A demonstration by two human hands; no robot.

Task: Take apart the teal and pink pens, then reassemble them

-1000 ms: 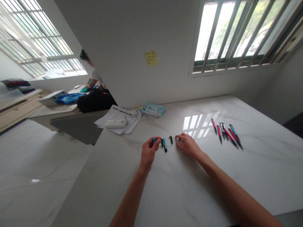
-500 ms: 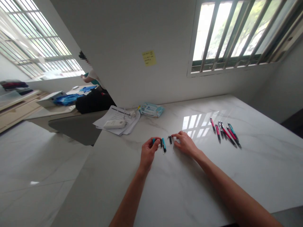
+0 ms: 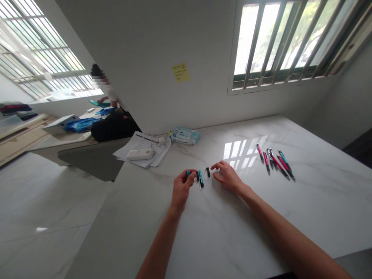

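My left hand [image 3: 183, 184] is closed on a teal pen barrel piece [image 3: 188, 174], pinched between thumb and fingers. Right beside it on the table lie a teal-and-black pen part [image 3: 201, 179], a short black part [image 3: 198, 176] and a thin white refill [image 3: 200, 187]. A little to the right is a small black pen part [image 3: 208, 173], with a thin pale refill [image 3: 211, 181] just below it. My right hand [image 3: 226, 175] hovers over or rests at this side, thumb and fingers apart and nothing between them, its fingertips close to the small black part.
Several red and teal pens [image 3: 276, 162] lie at the right on the marble-patterned table [image 3: 232, 232]. Toward the wall are a wet-wipes pack [image 3: 185, 136] and papers [image 3: 157, 157] under a white device [image 3: 140, 154]. Another person [image 3: 114, 99] sits at a farther desk at the left.
My right fingertips have drawn slightly away from the small black part and refill. My left hand keeps its hold. The other person's arm and teal item have shifted left.
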